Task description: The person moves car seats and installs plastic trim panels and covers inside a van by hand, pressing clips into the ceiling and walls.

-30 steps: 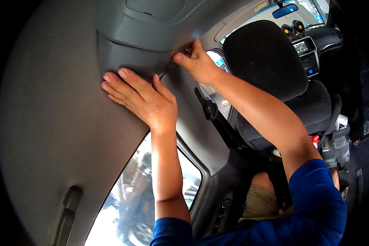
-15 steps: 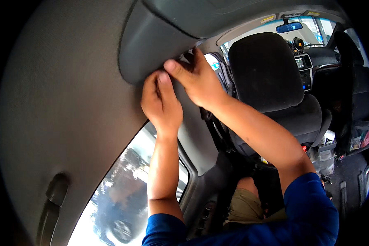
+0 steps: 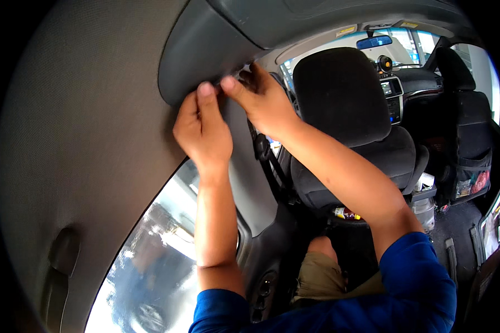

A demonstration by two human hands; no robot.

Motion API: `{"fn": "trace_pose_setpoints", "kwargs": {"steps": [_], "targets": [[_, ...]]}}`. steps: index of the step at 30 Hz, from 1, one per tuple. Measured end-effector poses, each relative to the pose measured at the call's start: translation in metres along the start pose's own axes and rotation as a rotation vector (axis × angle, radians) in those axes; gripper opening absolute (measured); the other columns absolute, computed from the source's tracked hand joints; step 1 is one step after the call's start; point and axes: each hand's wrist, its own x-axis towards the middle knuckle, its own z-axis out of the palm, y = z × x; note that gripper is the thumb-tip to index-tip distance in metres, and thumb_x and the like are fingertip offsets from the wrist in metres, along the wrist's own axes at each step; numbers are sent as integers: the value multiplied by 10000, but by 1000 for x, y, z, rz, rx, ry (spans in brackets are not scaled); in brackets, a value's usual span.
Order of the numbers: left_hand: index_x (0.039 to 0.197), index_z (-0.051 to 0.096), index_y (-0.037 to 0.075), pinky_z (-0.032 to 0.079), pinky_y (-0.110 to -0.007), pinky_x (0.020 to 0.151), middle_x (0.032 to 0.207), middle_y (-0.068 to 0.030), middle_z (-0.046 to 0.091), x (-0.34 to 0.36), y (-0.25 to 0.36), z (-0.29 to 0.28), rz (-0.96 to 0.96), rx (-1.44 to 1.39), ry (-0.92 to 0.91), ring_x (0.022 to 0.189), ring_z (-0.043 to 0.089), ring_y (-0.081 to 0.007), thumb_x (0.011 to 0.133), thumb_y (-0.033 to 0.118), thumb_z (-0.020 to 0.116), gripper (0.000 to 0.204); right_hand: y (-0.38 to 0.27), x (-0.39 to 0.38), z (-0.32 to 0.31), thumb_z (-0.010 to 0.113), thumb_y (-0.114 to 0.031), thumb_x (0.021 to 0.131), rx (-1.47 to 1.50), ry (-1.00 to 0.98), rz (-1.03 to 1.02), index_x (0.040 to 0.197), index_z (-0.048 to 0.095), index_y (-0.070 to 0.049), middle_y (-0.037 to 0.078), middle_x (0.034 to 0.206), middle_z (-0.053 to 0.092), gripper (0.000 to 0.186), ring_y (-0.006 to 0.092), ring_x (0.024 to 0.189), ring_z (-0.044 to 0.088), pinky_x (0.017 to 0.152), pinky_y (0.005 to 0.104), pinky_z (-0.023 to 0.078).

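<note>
Both my hands are raised to the lower edge of a dark grey overhead trim panel (image 3: 200,53) in a car. My left hand (image 3: 204,130) is closed at that edge, its thumb pointing up and its fingers curled, the fingertips partly hidden. Close beside it, my right hand (image 3: 266,105) grips the same edge farther forward, thumb and forefinger bent round it. A small pale bit shows in the gap by the right forefinger; I cannot make out what it is. The panel borders the grey headliner (image 3: 94,111).
Below my left arm is a side window (image 3: 155,261) beside a grey pillar trim (image 3: 255,200). A black front seat (image 3: 341,100) stands ahead, with a seat belt (image 3: 269,158) next to it. A grab handle (image 3: 64,252) is at lower left. Another seat (image 3: 472,144) has a filled back pocket.
My left thumb has shifted up along the panel edge, nearer the right thumb. The view has turned slightly, so the seats appear farther left. Both hands stay at the panel.
</note>
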Motion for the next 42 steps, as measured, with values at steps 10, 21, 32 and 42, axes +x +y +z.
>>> {"fn": "trace_pose_setpoints", "kwargs": {"steps": [10, 21, 32, 42], "targets": [[956, 652, -32, 491, -233, 627, 884, -89, 647, -15, 14, -18, 409, 186, -16, 736, 618, -130, 930, 127, 599, 170, -34, -31, -19, 665, -270, 899, -252, -108, 117, 1098, 550, 56, 98, 899, 629, 399, 140, 755, 577, 667, 255, 473], [674, 619, 18, 419, -244, 471, 503, -15, 571, 30, 21, -4, 262, 233, 65, 465, 549, -100, 909, 280, 633, 352, -30, 6, 16, 625, -338, 925, -353, 79, -190, 685, 664, 12, 15, 493, 488, 425, 60, 508, 388, 438, 274, 311], [1343, 455, 28, 436, -226, 585, 1297, -140, 394, 6, 21, -18, 486, 391, 86, 744, 536, -99, 790, 128, 744, 632, -6, 2, -35, 754, -430, 794, -175, 35, 262, 1365, 277, 91, 203, 1238, 513, 909, 218, 1026, 572, 813, 317, 499], [1295, 509, 24, 397, -214, 580, 1181, -121, 430, 5, 23, -18, 442, 363, 135, 573, 410, -64, 757, 113, 778, 609, 13, 16, -46, 793, -490, 711, 256, -135, 253, 1432, 121, -142, 57, 1223, 453, 1044, 242, 1155, 477, 986, 511, 412]]}}
